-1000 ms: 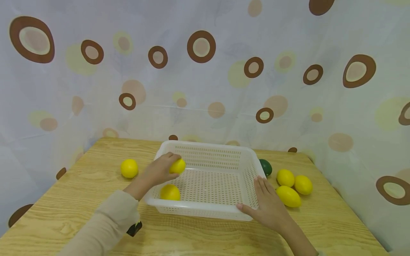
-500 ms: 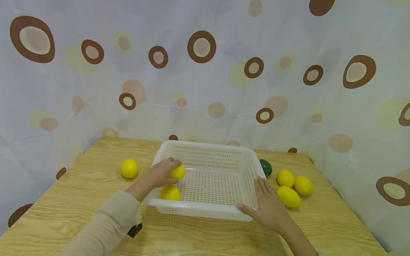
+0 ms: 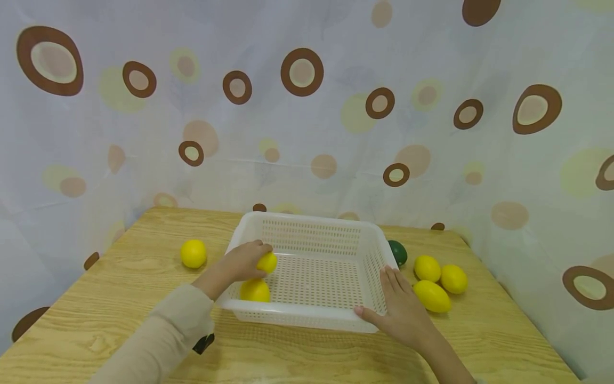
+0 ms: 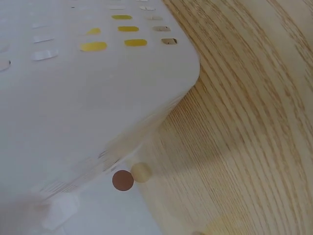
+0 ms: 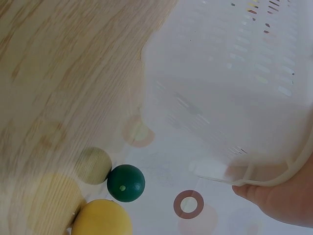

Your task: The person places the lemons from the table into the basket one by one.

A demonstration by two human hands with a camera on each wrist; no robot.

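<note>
A yellow fruit [image 3: 268, 262] is in the white basket [image 3: 299, 310], toward nine o'clock, clamped in the left hand [image 3: 243, 261]. At four o'clock the right hand [image 3: 404, 313], straight fingers and thumb apart, touches the white basket, likely steadying it. Lemons [image 3: 432, 296] lie at three o'clock on the desk [image 3: 499, 333].

From the head view, I have open access from above to the centre and right of the basket [image 3: 307, 309]. The left hand [image 3: 240, 262], the yellow fruit [image 3: 268, 262] it grips and a second yellow fruit [image 3: 255, 291] obstruct the left end. The right hand [image 3: 405, 313] occupies the near right corner. Outside the right wall, I register a green fruit [image 3: 397, 252] and three lemons [image 3: 431, 296] as obstacles. Between the basket and the leftmost yellow fruit [image 3: 193, 254], I read a narrow gap.
</note>
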